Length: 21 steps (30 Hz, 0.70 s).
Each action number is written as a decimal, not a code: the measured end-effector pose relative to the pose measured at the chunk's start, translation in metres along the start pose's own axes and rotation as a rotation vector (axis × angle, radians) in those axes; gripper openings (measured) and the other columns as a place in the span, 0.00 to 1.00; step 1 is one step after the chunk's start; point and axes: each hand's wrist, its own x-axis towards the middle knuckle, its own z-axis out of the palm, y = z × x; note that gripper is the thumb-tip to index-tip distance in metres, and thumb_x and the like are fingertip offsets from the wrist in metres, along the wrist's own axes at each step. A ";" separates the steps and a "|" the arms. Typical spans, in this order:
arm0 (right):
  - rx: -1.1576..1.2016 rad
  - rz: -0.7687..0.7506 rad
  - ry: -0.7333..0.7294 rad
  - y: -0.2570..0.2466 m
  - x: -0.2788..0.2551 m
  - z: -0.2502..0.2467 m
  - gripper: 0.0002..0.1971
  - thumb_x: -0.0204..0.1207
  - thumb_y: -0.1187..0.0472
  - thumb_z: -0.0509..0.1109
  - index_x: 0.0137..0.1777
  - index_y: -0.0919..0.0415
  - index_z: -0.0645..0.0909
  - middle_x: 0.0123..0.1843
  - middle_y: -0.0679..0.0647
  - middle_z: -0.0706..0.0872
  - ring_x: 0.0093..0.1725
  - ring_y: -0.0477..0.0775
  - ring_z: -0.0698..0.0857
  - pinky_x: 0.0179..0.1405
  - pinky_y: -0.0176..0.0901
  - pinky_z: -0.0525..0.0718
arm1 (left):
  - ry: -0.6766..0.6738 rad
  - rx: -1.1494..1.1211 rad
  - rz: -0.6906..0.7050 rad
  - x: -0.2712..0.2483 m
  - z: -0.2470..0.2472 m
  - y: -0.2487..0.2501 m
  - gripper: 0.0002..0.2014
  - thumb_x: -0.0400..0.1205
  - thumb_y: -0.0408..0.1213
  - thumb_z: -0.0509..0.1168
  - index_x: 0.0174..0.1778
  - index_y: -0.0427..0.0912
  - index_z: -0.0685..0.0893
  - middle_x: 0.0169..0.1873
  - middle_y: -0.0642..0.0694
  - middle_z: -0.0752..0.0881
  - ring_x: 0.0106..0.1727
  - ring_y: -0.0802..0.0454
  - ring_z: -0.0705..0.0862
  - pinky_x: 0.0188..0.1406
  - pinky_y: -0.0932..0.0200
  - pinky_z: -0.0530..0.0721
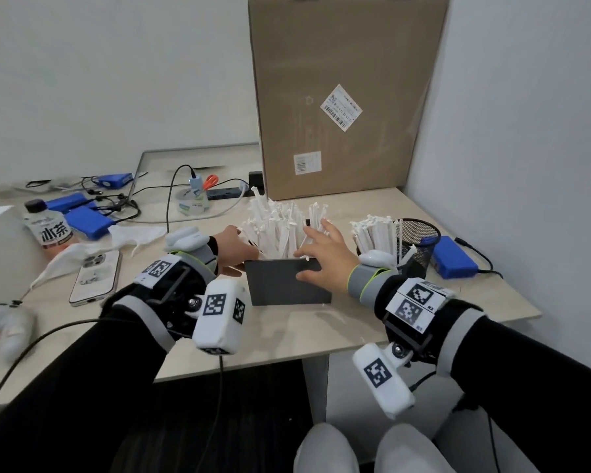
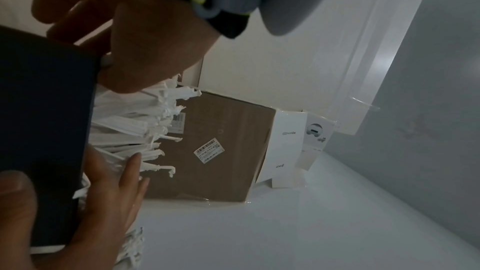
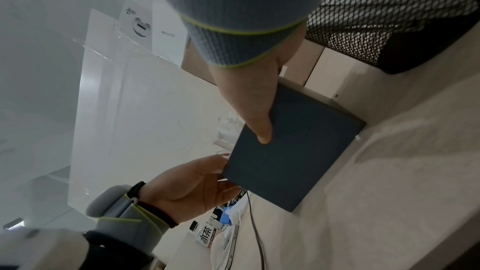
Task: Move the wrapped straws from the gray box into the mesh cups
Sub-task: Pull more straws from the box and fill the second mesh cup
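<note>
Here a pale table (image 1: pixel 338 332) meets white walls (image 1: pixel 526 131), bearing a cardboard box (image 1: pixel 342 80).

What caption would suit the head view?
Both hands, left hand and right hand, reach the gray box of wrapped straws.

Straws (image 1: pixel 277 227) in box (image 1: pixel 287 285), mesh cup (image 1: pixel 413 240) right, carton (image 1: pixel 342 97) behind

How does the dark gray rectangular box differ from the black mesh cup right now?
The dark gray rectangular box has solid flat walls; the black mesh cup is round and see-through. The box sits between both hands, left hand and right hand on it; the cup stands untouched to its right. Both hold upright white wrapped straws.
</note>
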 end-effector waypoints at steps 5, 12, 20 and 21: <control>0.115 -0.072 0.010 -0.010 -0.001 0.002 0.22 0.76 0.54 0.71 0.69 0.54 0.78 0.85 0.53 0.55 0.85 0.58 0.40 0.82 0.49 0.48 | -0.014 0.093 -0.030 -0.005 -0.017 -0.009 0.26 0.79 0.33 0.67 0.72 0.37 0.66 0.51 0.40 0.84 0.36 0.51 0.83 0.39 0.57 0.83; 0.002 -0.102 -0.006 -0.012 0.002 0.006 0.22 0.77 0.51 0.69 0.70 0.53 0.77 0.85 0.51 0.55 0.84 0.58 0.39 0.82 0.48 0.47 | 0.115 0.177 0.046 0.004 -0.027 0.002 0.46 0.71 0.48 0.76 0.80 0.40 0.58 0.71 0.40 0.75 0.68 0.41 0.78 0.63 0.46 0.81; 0.014 -0.087 -0.023 -0.010 0.003 0.004 0.21 0.78 0.51 0.67 0.70 0.58 0.78 0.84 0.51 0.58 0.85 0.56 0.40 0.82 0.46 0.47 | 0.242 0.242 0.188 0.014 -0.009 0.024 0.29 0.71 0.42 0.76 0.66 0.39 0.75 0.55 0.42 0.84 0.51 0.47 0.80 0.49 0.53 0.79; 0.012 -0.088 -0.032 -0.010 0.003 0.003 0.21 0.79 0.51 0.67 0.70 0.58 0.77 0.84 0.51 0.58 0.85 0.56 0.40 0.82 0.46 0.47 | 0.249 0.264 0.211 0.014 -0.009 0.024 0.25 0.72 0.42 0.76 0.63 0.40 0.78 0.55 0.42 0.85 0.51 0.47 0.80 0.48 0.54 0.78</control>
